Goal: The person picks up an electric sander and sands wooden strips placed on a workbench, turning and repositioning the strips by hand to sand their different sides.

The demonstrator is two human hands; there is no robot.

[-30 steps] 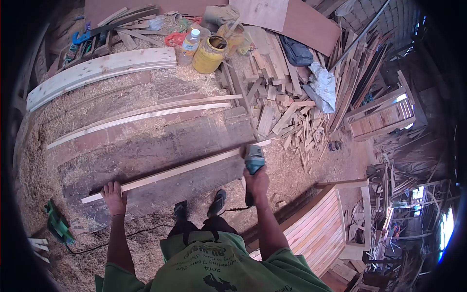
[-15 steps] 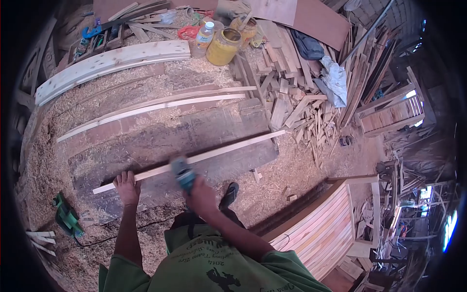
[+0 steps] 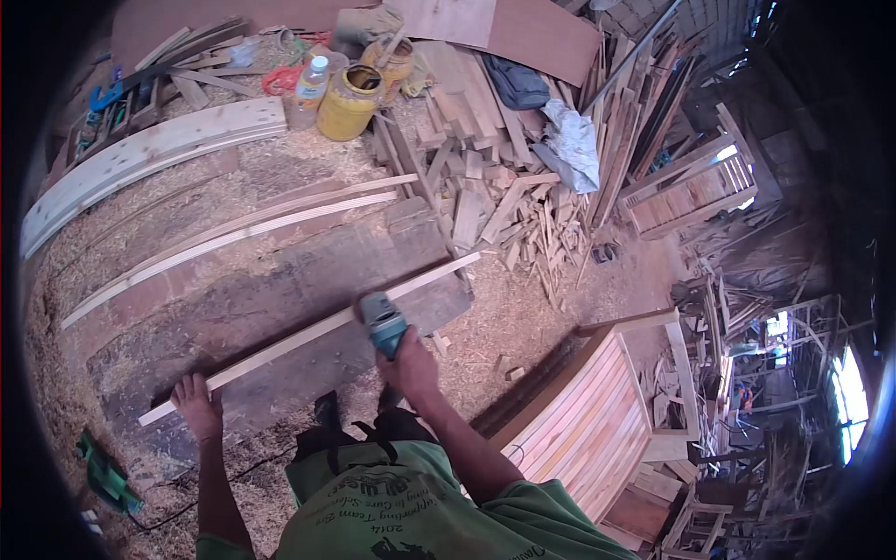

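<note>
A long, narrow wooden strip lies slantwise across a dark, worn board. Near the strip's left end, my left hand holds it, fingers bent over the far edge. My right hand is wrapped around the teal body of an angle grinder. The tool's grey head sits over the strip, right of its middle. Whether the disc touches the wood cannot be made out, as the head hides it.
A green power tool with a cord rests on the shavings at lower left. Pale planks, a yellow container and a bottle are at the back. Wood offcuts pile up beyond the board; a slatted wooden piece stands right.
The view has shifted, so the surroundings appear further left. My right hand has moved the angle grinder rightward along the strip. My left hand stays near the strip's left end.
</note>
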